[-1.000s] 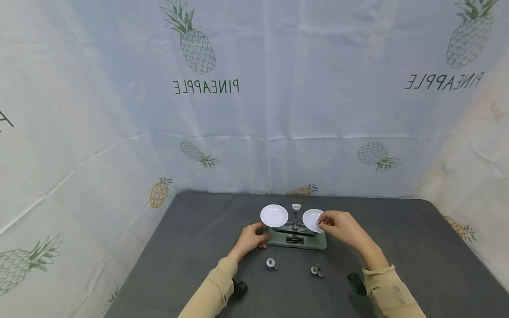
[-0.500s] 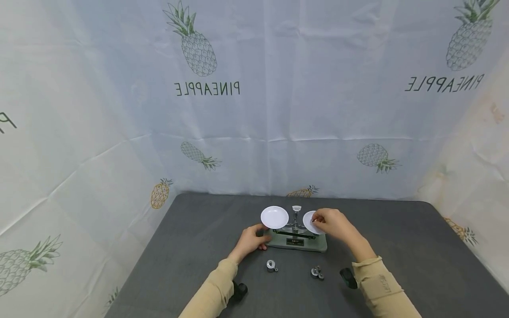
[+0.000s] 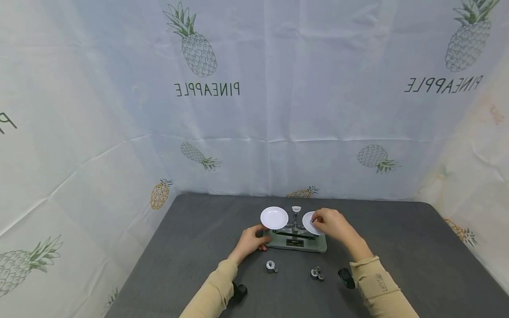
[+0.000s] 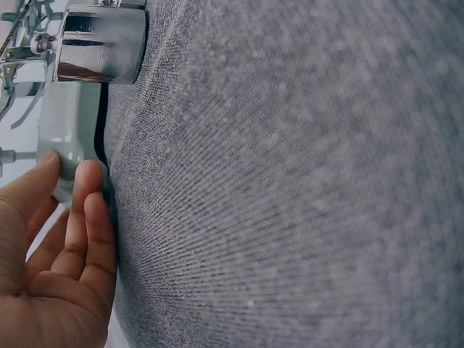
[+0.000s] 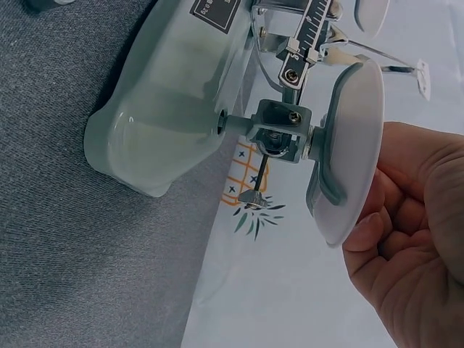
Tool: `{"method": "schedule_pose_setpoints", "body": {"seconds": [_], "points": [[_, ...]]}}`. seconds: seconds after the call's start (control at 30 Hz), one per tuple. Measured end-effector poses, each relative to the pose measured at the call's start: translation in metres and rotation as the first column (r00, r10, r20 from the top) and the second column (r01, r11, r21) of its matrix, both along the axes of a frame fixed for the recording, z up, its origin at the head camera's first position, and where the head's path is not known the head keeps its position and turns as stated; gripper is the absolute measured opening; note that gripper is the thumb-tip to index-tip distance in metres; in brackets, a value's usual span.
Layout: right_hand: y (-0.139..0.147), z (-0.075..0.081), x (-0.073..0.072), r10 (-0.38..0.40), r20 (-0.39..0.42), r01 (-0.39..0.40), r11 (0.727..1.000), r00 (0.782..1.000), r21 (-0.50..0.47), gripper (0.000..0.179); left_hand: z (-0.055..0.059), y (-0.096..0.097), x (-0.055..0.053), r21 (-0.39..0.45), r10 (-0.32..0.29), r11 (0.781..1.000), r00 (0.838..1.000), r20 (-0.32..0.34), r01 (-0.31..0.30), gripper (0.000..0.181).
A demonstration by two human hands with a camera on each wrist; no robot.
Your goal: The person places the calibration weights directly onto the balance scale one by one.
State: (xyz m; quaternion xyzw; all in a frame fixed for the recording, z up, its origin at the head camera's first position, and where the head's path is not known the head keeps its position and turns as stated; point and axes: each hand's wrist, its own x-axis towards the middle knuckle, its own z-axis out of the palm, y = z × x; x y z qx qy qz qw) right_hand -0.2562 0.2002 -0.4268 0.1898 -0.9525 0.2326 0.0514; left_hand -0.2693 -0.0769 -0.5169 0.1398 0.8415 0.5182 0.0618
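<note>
A balance scale (image 3: 278, 240) with a pale green base stands toward the back of the dark table. My left hand (image 3: 249, 240) grips the left end of its base; in the left wrist view the thumb (image 4: 48, 170) and fingers touch that end. The left white pan (image 3: 274, 218) bears nothing visible. Over the right white pan (image 3: 307, 219), my right hand (image 3: 335, 224) pinches a small metal weight (image 3: 313, 221). In the right wrist view that pan (image 5: 361, 138) hides the fingertips and the weight, and whether the weight touches the pan I cannot tell.
In front of the scale lie a larger metal weight (image 3: 270, 266) with a tiny one beside it, and a cluster of small weights (image 3: 317, 273) farther right. A pineapple-print cloth (image 3: 254, 110) hangs behind the table (image 3: 199, 247).
My right hand has moved left, further over the right pan, with the small weight pinched, and is nearly still in the last half second. The left hand has kept its hold on the base.
</note>
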Motion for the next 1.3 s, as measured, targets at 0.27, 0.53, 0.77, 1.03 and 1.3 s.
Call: {"method": "schedule_pose_setpoints", "body": {"seconds": [0.27,0.53,0.77,1.03,1.3], "points": [[0.001,-0.001,0.002,-0.007,-0.001,0.007,1.000,1.000,-0.007,0.011,-0.001,-0.001,0.000,-0.019,0.005,1.000,1.000,-0.009,-0.006,0.035],[0.003,0.001,0.008,-0.008,-0.038,0.007,1.000,0.999,-0.021,0.011,-0.005,-0.002,-0.001,-0.018,0.009,1.000,1.000,-0.020,-0.009,0.039],[0.006,0.006,0.017,-0.015,-0.045,0.013,0.999,0.999,-0.041,0.012,-0.003,-0.001,0.000,-0.027,0.009,1.000,1.000,-0.007,-0.009,0.038],[0.011,0.008,0.031,0.007,-0.060,-0.014,0.994,0.998,-0.105,0.012,-0.002,0.000,-0.001,-0.028,0.010,1.000,1.000,-0.010,-0.010,0.038],[0.019,-0.002,0.046,0.017,-0.067,-0.030,0.979,0.998,-0.200,0.012,-0.003,0.000,0.000,-0.029,0.011,1.000,1.000,-0.019,-0.011,0.037]]}}
